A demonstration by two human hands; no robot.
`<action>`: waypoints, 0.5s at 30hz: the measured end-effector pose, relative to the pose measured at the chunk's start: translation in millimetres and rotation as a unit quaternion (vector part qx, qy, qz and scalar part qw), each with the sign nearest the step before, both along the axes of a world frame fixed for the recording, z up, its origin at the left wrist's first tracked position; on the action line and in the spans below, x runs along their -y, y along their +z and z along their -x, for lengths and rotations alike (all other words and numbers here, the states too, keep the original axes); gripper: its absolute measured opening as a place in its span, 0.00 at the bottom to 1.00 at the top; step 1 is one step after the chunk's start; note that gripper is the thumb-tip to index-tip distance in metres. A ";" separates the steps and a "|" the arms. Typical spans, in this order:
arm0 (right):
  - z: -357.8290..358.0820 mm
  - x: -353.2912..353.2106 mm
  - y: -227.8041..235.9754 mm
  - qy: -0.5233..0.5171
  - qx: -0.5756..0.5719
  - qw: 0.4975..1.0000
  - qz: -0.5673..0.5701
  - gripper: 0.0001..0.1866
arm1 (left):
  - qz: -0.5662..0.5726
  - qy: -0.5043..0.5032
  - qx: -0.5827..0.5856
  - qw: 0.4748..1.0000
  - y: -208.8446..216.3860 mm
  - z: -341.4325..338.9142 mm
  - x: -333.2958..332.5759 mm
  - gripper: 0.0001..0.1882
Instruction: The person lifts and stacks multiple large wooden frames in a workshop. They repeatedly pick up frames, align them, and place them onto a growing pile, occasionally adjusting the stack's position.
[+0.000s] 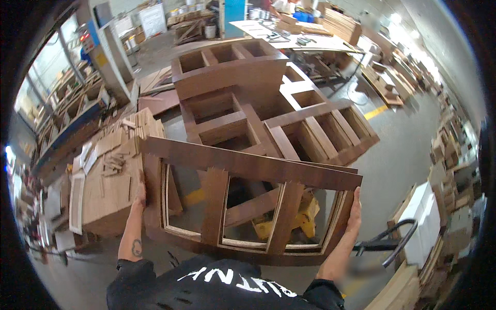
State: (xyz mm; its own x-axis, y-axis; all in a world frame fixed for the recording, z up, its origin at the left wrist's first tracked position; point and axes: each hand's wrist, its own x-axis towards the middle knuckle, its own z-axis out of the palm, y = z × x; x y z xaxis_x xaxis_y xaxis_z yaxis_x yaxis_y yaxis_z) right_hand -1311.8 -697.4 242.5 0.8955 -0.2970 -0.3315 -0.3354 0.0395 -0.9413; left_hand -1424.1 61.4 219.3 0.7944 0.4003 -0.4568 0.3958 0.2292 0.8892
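Step in hand: carrying. A dark brown curved wooden frame with three open compartments (pixel 248 206) is held up off the floor between both hands, in front of the chest, one hand on each end.

Left hand (pixel 139 194): pressed flat against the frame's left end, fingers wrapped round its edge. It is closed on the wood, not just resting there.

Right hand (pixel 354 211): clamped along the frame's right end post, fingers over the outer face and the thumb side hidden behind the timber.

Frame's attitude: broad top rail away from the body and tilted down to the right, the curved lower rail nearest the black shirt.

Beyond the grip: a stack of similar dark brown compartmented wooden frames (pixel 258 103) lies just past the held frame's far rail, well clear of both hands.

Left of the left hand: a pale wooden block topped with loose offcut strips (pixel 106 181) sits just beside the knuckles.

Under the grip: a yellow pallet truck (pixel 305 212) shows through the frame's openings, its black handle (pixel 392 240) sticking out beyond the right hand.

Next move, as I judge it: it calls for keeping both ends level and steering clear of the block on the left and the handle on the right.
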 end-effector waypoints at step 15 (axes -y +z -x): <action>153.9 -83.0 32.3 -0.340 0.184 0.922 -0.011 0.46 | -0.028 -0.021 0.214 0.976 -3.4 -253.4 -90.6 0.41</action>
